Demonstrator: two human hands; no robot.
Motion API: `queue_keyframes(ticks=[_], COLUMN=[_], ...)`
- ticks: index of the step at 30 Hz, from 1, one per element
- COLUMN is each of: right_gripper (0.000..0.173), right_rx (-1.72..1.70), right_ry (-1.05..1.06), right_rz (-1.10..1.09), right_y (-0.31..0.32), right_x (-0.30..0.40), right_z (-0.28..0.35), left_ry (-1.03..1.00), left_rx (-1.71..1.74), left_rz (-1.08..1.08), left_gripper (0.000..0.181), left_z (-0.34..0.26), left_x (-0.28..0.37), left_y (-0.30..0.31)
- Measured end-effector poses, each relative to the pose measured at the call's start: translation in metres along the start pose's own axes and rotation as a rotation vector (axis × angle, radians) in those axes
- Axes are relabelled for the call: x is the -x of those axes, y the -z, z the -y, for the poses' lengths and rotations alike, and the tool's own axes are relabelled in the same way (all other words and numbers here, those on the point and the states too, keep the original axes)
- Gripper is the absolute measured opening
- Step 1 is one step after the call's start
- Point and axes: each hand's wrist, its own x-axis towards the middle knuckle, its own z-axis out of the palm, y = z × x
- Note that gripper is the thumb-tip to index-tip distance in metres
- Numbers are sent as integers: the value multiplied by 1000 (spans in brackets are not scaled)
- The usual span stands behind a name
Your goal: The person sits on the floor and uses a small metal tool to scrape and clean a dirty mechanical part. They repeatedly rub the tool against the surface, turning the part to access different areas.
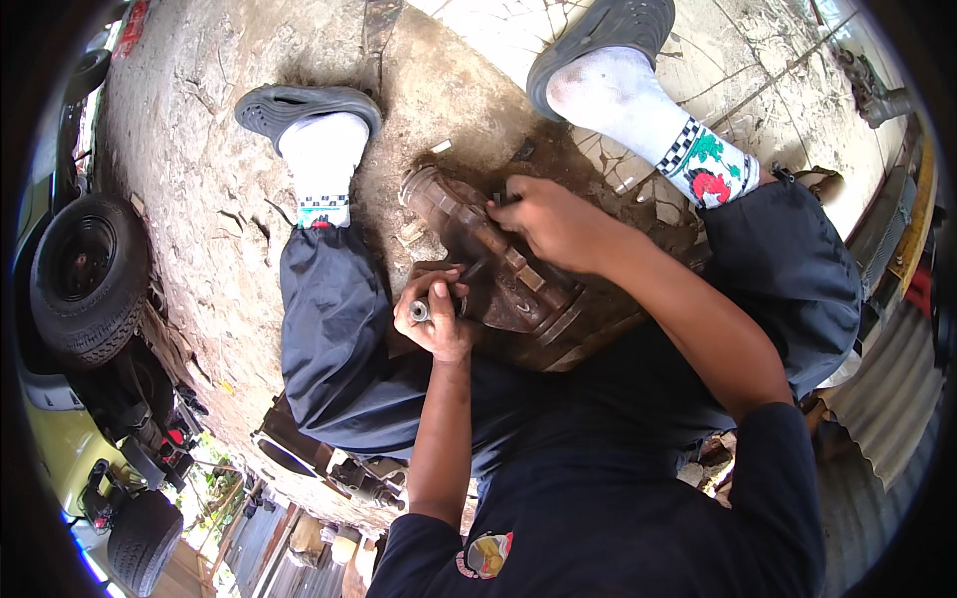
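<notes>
A rusty, greasy cast-metal housing (pixel 508 288) lies on the ground between my legs, its narrow ringed end pointing up and left. My left hand (pixel 436 310) is closed around a metal tool (pixel 419 310) with a round, hollow end, at the housing's left side; the rest of that tool is mostly hidden by the fingers. On the housing's upper right side is my right hand (pixel 549 220), its fingers curled near a small dark piece. Whether the fingers grip that piece or only touch it is unclear.
My shoes and trouser legs flank the housing on stained concrete (pixel 187 149) and cracked tiles (pixel 748 52). A vehicle wheel (pixel 86 280) stands at left, with another tyre (pixel 146 542) below it. Metal parts (pixel 336 471) lie behind my left leg; corrugated sheet (pixel 882 396) is at right.
</notes>
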Motion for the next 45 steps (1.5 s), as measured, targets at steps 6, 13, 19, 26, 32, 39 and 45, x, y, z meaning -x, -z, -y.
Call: queue_keyframes(ticks=[6,13,19,26,32,39,45], right_gripper=[38,30,45,44,38,41,27], right_rx=[-28,-131,-58,-4,10,68,9], right_ry=[-32,-28,78,128,93,95,66], right_rz=[-17,-57,-57,-14,53,10,27], right_y=[-5,-6,-14,-8,-5,-10,-3], right_x=[-3,11,-27,-35,-34,-77,-49], right_z=[-3,-4,-25,-24,-6,-16,-10], left_ry=[-54,-50,11,-93,-58,-30,-83], left_rx=[19,13,10,63,62,35,46], left_rz=[-5,-13,-2,13,11,20,27], left_gripper=[36,34,34,25,23,25,25], left_z=[3,5,3,6,6,3,5], left_x=[0,1,1,-3,-1,-2,2], left_y=[2,4,3,3,7,4,8])
